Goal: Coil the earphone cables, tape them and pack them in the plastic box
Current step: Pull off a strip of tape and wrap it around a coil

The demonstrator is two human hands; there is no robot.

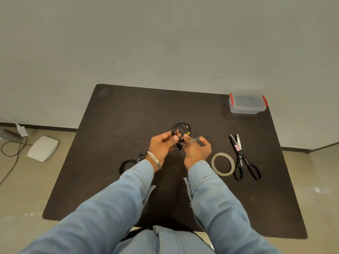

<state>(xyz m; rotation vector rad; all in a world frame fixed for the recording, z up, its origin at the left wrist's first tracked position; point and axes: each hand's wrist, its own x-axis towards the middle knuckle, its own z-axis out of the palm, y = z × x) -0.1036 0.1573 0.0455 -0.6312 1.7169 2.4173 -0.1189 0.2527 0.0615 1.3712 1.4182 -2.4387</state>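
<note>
Holding the coiled earphone cable point(180, 130) up above the middle of the bench point(113, 125), I keep it from springing loose while the tape goes on. My left hand point(162, 143) curls round the left side of the coil, thumb and forefinger pinching the bundled loops together so they stay one neat ring. My right hand point(196, 150) works at the coil's near right side; its fingers point(186, 137) pinch the cable close to the small yellow tag, and a short clear strip of tape point(195, 139) seems to run from there to my thumb, though it is too faint to be sure how far it has wrapped. The earbuds hang down between my palms, out of the way of the binding spot.

A second earphone coil point(128, 164) lies on the bench to the near left, just beside my left sleeve, and I cannot tell whether it is taped. The tape roll point(222, 164) sits flat just right of my right wrist, and the scissors point(244, 158) lie beside it, blades pointing far. The plastic box point(247, 104) waits at the far right corner with its red clips and lid on, so I judge packing has not yet begun.
</note>
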